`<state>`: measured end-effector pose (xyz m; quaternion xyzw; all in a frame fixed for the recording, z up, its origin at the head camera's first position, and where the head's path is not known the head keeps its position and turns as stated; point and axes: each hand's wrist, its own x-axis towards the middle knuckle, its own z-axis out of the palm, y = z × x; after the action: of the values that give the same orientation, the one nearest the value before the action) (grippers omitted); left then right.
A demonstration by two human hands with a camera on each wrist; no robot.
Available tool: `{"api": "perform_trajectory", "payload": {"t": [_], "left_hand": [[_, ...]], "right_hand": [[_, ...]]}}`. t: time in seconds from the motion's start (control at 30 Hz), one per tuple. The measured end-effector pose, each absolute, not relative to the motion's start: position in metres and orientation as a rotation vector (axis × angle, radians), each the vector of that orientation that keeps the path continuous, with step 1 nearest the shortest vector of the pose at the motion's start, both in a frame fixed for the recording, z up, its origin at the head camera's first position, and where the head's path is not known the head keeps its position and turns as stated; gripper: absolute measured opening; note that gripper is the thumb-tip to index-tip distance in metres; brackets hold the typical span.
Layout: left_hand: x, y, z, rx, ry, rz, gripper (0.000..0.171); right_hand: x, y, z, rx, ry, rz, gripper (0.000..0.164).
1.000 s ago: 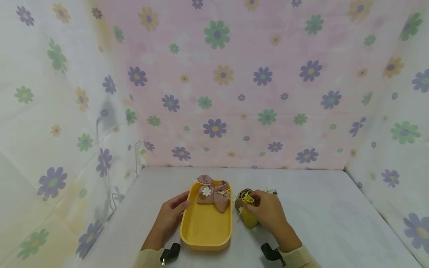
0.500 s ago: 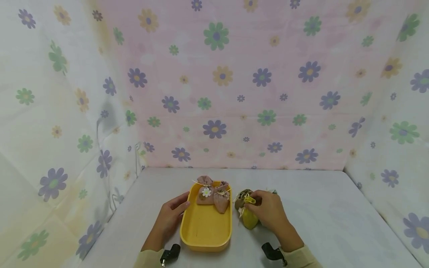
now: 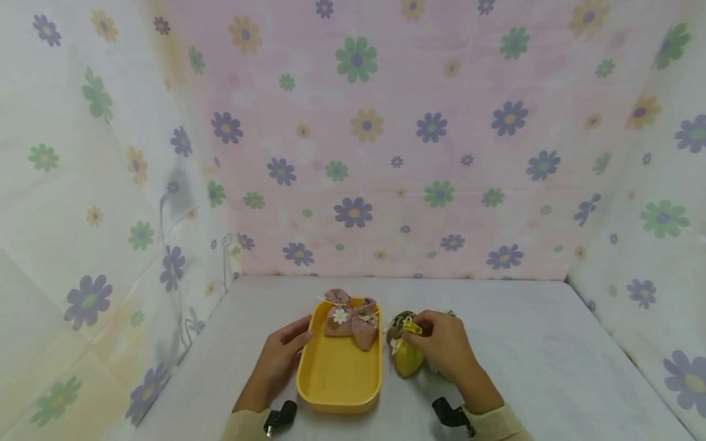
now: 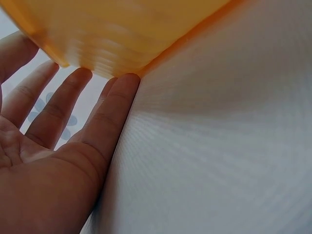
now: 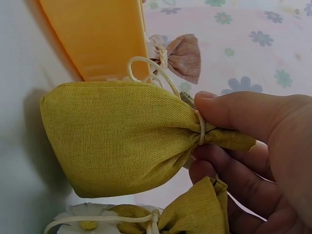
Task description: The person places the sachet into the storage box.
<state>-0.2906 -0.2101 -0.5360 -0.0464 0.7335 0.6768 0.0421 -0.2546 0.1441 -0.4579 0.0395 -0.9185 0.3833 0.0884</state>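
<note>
My left hand (image 3: 280,352) rests its fingers against the left side of a yellow plastic tray (image 3: 339,383); in the left wrist view the nearly straight fingers (image 4: 53,112) touch its outer wall. Inside the tray's far end lie two pinkish drawstring pouches, one with a white flower (image 3: 339,315) and a slimmer one (image 3: 364,331) beside it. Right of the tray, my right hand (image 3: 445,346) pinches the gathered neck of a mustard-yellow drawstring pouch (image 5: 122,136) between thumb and fingers. Its body hangs close above the table.
A darker olive pouch (image 3: 393,332) sits just behind the held one. Below it in the right wrist view lies another mustard pouch (image 5: 195,209) with a white flower. Flower-printed cloth (image 3: 408,184) walls in the white table (image 3: 524,355) at the back and sides.
The yellow pouch has tipped slightly, its lower end swinging a little left and showing more of its front. My left hand and the tray have stayed put.
</note>
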Motion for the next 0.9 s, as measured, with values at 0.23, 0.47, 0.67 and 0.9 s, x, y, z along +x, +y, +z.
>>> {"api": "perform_trajectory", "payload": {"t": [0.23, 0.47, 0.67, 0.9], "left_hand": [[-0.292, -0.21, -0.536, -0.128, 2.264, 2.059, 0.055], [-0.291, -0.21, -0.536, -0.144, 2.246, 2.074, 0.054], [-0.291, -0.209, -0.535, -0.152, 2.238, 2.079, 0.053], [-0.29, -0.21, -0.535, -0.148, 2.23, 2.084, 0.053]], "right_hand": [[-0.252, 0.144, -0.452, 0.119, -2.71, 1.141, 0.025], [-0.251, 0.143, -0.445, 0.141, -2.681, 1.18, 0.024], [-0.252, 0.142, -0.44, 0.174, -2.671, 1.179, 0.022], [-0.254, 0.14, -0.436, 0.195, -2.662, 1.119, 0.024]]}}
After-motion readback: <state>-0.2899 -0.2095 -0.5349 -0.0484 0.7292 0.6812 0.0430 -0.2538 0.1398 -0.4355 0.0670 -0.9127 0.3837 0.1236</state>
